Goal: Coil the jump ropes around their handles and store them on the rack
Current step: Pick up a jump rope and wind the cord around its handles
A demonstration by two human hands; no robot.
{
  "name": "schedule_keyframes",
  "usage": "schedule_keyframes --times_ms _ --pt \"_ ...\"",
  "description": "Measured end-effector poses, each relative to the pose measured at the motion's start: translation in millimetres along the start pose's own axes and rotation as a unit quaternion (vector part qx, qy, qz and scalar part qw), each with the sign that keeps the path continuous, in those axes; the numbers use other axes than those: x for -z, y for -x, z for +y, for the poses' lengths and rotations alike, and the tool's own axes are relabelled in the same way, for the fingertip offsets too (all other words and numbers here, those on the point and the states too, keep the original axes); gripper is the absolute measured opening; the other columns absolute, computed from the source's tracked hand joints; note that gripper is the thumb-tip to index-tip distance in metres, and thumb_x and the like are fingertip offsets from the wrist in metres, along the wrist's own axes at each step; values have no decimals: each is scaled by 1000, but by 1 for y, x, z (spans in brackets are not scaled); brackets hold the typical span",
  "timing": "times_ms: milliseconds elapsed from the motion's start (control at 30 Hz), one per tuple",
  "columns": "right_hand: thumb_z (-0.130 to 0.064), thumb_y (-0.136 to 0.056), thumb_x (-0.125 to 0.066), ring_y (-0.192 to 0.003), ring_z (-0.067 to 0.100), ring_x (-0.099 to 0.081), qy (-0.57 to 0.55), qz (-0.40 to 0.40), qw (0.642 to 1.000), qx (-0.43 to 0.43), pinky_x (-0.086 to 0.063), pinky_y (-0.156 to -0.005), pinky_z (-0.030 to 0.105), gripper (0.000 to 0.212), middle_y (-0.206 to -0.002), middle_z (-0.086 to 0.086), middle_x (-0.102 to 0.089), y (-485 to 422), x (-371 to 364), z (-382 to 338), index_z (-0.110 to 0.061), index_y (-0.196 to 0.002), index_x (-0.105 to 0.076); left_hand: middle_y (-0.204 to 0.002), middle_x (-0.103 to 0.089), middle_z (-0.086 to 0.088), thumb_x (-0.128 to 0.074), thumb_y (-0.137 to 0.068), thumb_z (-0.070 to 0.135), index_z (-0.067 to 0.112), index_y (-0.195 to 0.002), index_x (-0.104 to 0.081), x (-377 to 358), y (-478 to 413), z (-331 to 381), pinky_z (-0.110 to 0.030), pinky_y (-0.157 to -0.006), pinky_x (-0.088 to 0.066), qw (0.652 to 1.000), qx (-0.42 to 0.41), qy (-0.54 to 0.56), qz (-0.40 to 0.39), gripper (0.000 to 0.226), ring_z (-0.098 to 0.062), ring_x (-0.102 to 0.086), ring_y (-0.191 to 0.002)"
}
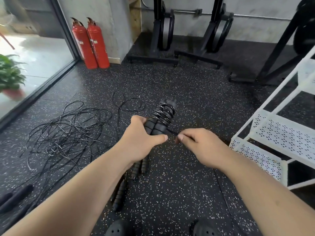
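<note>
Speckled gym floor [187,92], white rack [272,130] at right, loose ropes [68,130] tangled at left. Left hand [141,138] curls tight round the paired handles [156,126] mid-scene, forearm stretched forward; right hand [199,143] pinches the rope tail [172,132] just right of them. Pull tail taut, lay turns snug against far-end coils [164,110].

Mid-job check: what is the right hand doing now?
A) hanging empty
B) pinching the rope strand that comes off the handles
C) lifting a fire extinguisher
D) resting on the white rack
B: the right hand pinches the taut rope strand running from the handles, which the left hand grips.
</note>
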State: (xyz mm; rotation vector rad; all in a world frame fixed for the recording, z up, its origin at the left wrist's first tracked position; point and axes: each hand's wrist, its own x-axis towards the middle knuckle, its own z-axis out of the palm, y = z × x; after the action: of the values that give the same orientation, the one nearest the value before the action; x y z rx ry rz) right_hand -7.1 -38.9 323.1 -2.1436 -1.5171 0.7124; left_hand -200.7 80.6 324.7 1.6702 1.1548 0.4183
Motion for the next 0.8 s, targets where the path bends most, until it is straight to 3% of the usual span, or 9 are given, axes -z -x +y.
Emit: schedule_keyframes --times_ms 100,233,333,400,533,700,800 --pt "-46 -110 -50 -54 3 -53 34 -23 999 16 -39 -53 28 22 -67 -12 -65 5 -3 -9 -36 -107 -69 -113 -61 13 -94 -78 43 19 -139 -40 1 -5 -5 -30 -78 -46 998 -3 -54 27 84 -1 -58 -97" --pt "-47 -110 -49 -66 12 -63 92 -38 994 41 -54 -66 40 24 -77 -5 -68 12 -7 -18 -31 -109 -66 -105 -61 10 -90 -80 48 22 -131 -45 1 -6 -7 -38 -73 -55 989 -18 -141 41 73 -11 -63 -90" --pt "-51 -110 -47 -66 8 -61 144 -10 988 53 -51 -62 39 26 -76 -9 -65 16 -4 -20 -35 -116 -66 -99 -62 7 -89 -81 45 23 -129 -49 3 -6 -7 -39 -66 -57 977 -42 -205 46 66 -17 -66 -81" --pt "-53 -109 -46 -66 4 -58 184 6 981 62 -46 -59 34 27 -74 -12 -63 17 0 -21 -38 -117 -67 -97 -63 7 -90 -80 40 24 -126 -52 3 -6 -8 -38 -71 -57 965 -61 -251 42 62 -17 -65 -80" --pt "-61 -105 -48 -83 8 -61 225 29 970 84 -55 -71 36 31 -86 -18 -68 19 7 -19 -43 -115 -71 -108 -64 5 -89 -77 33 27 -129 -56 -4 -6 -11 -42 -87 -56 938 -121 -324 1 62 -21 -63 -95" --pt "-71 -95 -56 -73 1 -57 220 54 971 81 -52 -66 32 31 -73 -17 -65 17 16 -11 -46 -99 -74 -105 -58 9 -84 -75 28 33 -115 -58 -16 -1 -12 -46 -87 -57 909 -175 -374 -65 48 -22 -62 -96" --pt "-72 -90 -64 -67 -1 -55 201 51 976 61 -47 -62 30 31 -67 -18 -63 15 21 -6 -43 -93 -76 -108 -56 10 -81 -79 21 33 -119 -59 -21 4 -12 -43 -91 -55 895 -215 -375 -107 47 -19 -61 -101"
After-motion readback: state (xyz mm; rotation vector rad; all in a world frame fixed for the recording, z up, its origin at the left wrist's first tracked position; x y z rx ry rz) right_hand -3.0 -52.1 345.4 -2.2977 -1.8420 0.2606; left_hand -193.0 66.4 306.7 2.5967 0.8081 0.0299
